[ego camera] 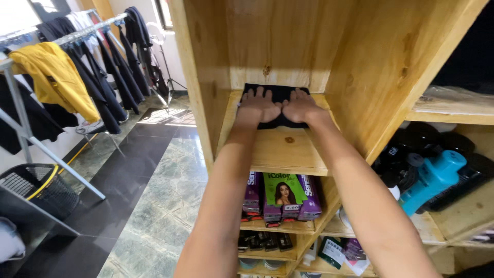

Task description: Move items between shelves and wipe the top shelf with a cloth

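Both my hands, left (257, 106) and right (300, 105), press flat, fingers spread open, gripping nothing, on folded black cloth (278, 93) on the wooden shelf (283, 146).

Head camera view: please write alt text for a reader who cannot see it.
Both hands, the left hand and the right hand, press flat side by side on a folded black cloth at the back of a wooden shelf. A clothes rack stands at left.
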